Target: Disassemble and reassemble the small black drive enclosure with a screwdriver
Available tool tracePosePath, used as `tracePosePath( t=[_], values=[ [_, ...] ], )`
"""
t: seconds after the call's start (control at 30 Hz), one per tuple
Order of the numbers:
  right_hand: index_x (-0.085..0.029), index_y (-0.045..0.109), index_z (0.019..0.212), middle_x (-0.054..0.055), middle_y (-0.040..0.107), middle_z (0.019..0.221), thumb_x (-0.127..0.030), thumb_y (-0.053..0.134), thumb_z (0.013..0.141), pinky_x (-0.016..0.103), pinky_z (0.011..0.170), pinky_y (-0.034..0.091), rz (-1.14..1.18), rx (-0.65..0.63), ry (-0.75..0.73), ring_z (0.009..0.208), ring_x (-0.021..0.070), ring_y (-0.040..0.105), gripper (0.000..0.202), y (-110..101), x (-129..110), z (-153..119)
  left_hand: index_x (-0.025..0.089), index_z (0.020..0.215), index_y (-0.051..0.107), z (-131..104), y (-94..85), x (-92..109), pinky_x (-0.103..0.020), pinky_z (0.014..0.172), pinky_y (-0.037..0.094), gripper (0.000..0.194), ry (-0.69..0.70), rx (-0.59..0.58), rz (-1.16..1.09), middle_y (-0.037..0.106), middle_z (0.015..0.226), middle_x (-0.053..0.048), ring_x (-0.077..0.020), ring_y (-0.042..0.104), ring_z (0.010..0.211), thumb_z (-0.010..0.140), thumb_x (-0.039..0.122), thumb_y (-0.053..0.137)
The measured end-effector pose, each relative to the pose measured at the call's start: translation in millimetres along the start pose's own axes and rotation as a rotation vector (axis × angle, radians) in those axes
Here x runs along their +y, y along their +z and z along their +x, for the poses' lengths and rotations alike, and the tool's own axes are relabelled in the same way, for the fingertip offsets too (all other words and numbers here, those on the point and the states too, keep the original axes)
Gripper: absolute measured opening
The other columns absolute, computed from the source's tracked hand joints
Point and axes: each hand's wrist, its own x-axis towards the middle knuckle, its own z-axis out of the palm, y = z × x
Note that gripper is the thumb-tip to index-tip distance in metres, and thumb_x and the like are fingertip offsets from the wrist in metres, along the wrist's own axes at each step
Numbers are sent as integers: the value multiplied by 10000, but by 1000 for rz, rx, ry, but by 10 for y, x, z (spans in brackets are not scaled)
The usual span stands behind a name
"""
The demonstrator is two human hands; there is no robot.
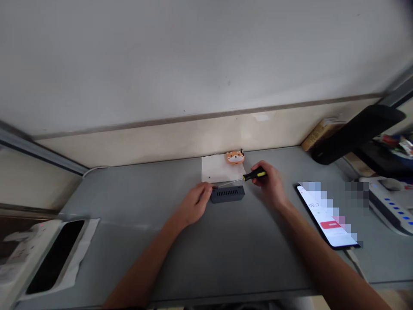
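My right hand (268, 183) is closed round the black and yellow handle of a screwdriver (256, 174). The thin shaft points left, its tip close to the fingertips of my left hand (195, 201). Those fingers are pinched together at the left end of a dark grey slotted box (227, 194); what they hold, if anything, is too small to tell. Behind the box lies a sheet of white paper (213, 167) with a small dark speck on it. An orange case with an animal face (235, 158) rests at the paper's right side.
To the right, a lit phone (327, 219) with a cable lies near a white power strip (387, 204). A black cylinder (358, 131) leans at the back right beside a box (322, 132). At the left is a dark phone (56, 254). A wall bounds the grey table (129, 206).
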Motion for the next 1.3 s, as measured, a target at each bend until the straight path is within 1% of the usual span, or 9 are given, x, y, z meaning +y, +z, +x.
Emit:
tracePosePath(
  t=[0.07, 0.17, 0.3, 0.47, 0.63, 0.77, 0.93, 1.1, 1.3],
  values=[
    [-220, 625, 659, 3, 523, 601, -502, 587, 750, 247, 464, 360, -48, -32, -15, 517, 125, 512, 299, 10, 21, -21, 218, 1013, 660, -8, 3, -6, -366, 913, 556, 414, 9, 46, -25, 737, 1010, -73, -211, 692, 971, 1082, 394, 291],
    [-223, 625, 662, 8, 530, 604, -502, 588, 755, 249, 467, 360, -53, -49, -7, 526, 132, 517, 296, 26, 47, -35, 217, 1021, 635, -18, -6, -20, -338, 866, 561, 329, 50, 119, -8, 727, 981, -69, -194, 687, 921, 1069, 342, 334],
    [-231, 627, 649, 10, 538, 559, -493, 607, 722, 251, 463, 352, -39, -60, 5, 519, 139, 492, 273, 46, 59, -33, 221, 1000, 614, -40, -21, -10, -312, 818, 560, 217, 195, 190, 66, 712, 942, -59, -178, 681, 870, 1031, 232, 400],
    [-230, 629, 655, 6, 529, 559, -468, 595, 719, 246, 469, 338, -37, -51, -4, 521, 135, 480, 249, 44, 58, -30, 218, 1017, 627, -65, -8, 18, -315, 798, 567, 221, 321, 245, 144, 718, 929, -66, -177, 691, 857, 1002, 155, 417],
    [-227, 635, 661, 14, 534, 579, -460, 591, 753, 248, 478, 343, -53, -53, -15, 545, 141, 493, 254, 27, 71, -29, 219, 1064, 640, -65, 3, -20, -311, 802, 576, 248, 383, 265, 215, 728, 949, -65, -175, 703, 868, 978, 119, 430],
    [-226, 624, 650, 12, 532, 569, -476, 608, 738, 253, 482, 345, -42, -46, 2, 529, 137, 471, 266, 21, 71, -19, 224, 1033, 667, -61, -15, -45, -320, 825, 580, 281, 416, 224, 276, 729, 955, -70, -180, 704, 885, 964, 99, 425],
    [-233, 626, 696, -3, 527, 556, -593, 597, 757, 258, 472, 314, -38, -39, -9, 504, 133, 443, 367, 32, 92, 8, 231, 1020, 688, -63, -38, -45, -335, 818, 578, 298, 432, 200, 338, 726, 947, -74, -188, 696, 871, 959, 102, 426],
    [-222, 671, 868, -5, 622, 666, -720, 614, 788, 259, 493, 331, -196, -163, -80, 515, 120, 426, 508, 82, 154, -12, 229, 1007, 683, -68, -36, -40, -333, 782, 567, 303, 496, 230, 400, 723, 914, -55, -182, 686, 820, 928, 60, 444],
    [-220, 680, 908, -9, 619, 693, -713, 577, 853, 272, 554, 382, -265, -251, -157, 576, 142, 493, 506, 101, 205, -50, 232, 971, 670, -80, -17, 12, -333, 775, 554, 282, 503, 317, 392, 719, 916, -57, -193, 682, 830, 904, 48, 467]
  ],
)
